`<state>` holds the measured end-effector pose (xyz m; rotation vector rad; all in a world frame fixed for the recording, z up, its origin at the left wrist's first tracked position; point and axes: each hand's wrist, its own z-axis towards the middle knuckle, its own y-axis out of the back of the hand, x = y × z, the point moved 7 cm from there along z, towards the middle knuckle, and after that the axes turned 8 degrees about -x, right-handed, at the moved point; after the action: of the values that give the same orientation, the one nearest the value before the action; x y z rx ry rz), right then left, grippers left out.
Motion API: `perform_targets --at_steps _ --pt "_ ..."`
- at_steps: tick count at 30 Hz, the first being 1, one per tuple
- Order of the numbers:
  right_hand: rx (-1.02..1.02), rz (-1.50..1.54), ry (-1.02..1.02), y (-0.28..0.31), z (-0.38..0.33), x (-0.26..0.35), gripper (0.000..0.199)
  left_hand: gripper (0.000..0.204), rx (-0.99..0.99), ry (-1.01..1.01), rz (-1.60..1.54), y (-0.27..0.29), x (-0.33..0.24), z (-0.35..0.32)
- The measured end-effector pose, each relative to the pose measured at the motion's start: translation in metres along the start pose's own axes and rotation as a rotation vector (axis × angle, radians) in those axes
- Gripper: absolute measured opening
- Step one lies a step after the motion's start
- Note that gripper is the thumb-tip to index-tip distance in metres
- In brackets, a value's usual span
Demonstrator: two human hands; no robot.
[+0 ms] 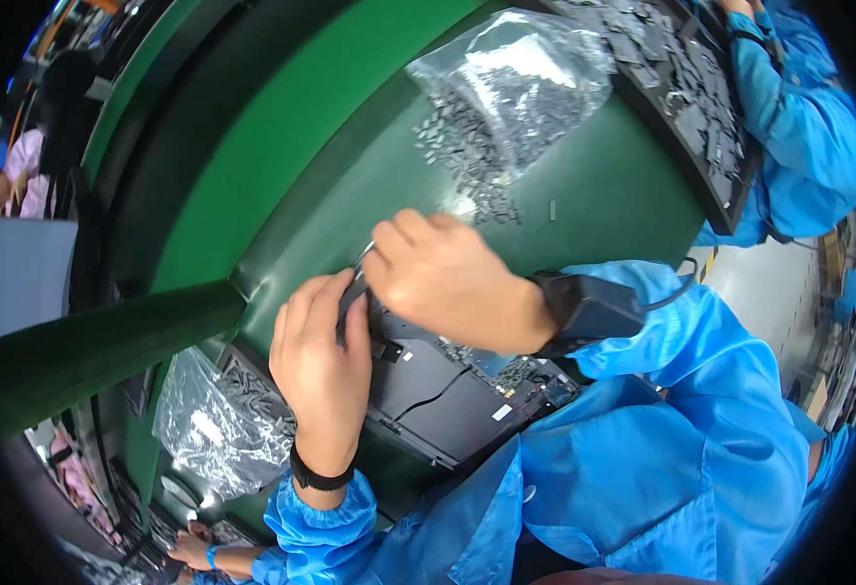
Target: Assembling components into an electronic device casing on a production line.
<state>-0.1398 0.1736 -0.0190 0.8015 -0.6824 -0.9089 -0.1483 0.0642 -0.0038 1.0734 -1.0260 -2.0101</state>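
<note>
Your left hand (323,363) and right hand (445,280) meet over the flat black opened device (443,395) lying on the green work surface (584,195). Right fingers pinch thin metal tweezers (363,256); left fingers press a small dark part you can barely make out. A small white rectangular label (502,412) sits on the device's near right. Far off, a clear plastic bag (521,83) spills small grey pieces (457,146). Near left lies a crumpled clear bag (215,426). Your hands hide the device's far edge.
</note>
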Motion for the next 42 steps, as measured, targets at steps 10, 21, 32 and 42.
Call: perform_targets --at_steps 10,21,32,42 --pt "-0.103 0.612 -0.204 0.011 -0.003 -0.019 0.009 0.019 -0.013 0.06 -0.19 0.012 -0.007 -0.005" --pt "0.546 1.55 -0.768 0.004 -0.018 -0.016 0.018 0.014 -0.009 0.56 -1.082 0.014 0.008 -0.026" --pt "0.044 0.738 -0.094 0.052 0.02 -0.015 0.009 0.012 -0.171 0.472 -0.865 0.02 0.0 -0.02" --pt "-0.069 0.311 0.312 0.01 0.018 -0.022 0.01 0.015 -0.018 0.048 -0.129 0.0 0.022 0.014"
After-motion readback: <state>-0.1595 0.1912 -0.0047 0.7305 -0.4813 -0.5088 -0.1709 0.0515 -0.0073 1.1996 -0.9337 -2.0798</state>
